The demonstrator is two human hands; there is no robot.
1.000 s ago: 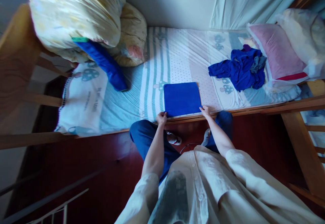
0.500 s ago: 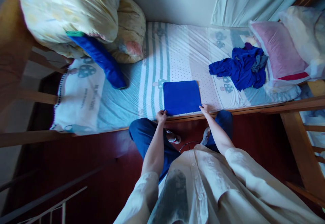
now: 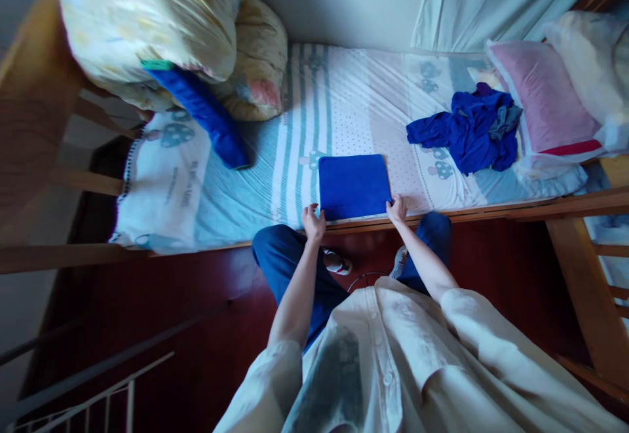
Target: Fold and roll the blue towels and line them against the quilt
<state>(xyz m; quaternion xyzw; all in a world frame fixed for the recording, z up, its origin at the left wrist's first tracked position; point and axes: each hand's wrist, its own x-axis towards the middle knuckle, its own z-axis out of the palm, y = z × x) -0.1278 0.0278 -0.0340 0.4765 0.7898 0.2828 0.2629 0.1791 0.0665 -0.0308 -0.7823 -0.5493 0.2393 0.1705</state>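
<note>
At the flat blue piece [image 3: 354,186], left hand [image 3: 314,225] has a parted grip, right hand [image 3: 398,210] one too obscured to tell.

No text can be read for certain: the sideways lettering [image 3: 193,184] on the sheet [image 3: 236,187], near the left end of the bed [image 3: 496,209], is blurred.
</note>
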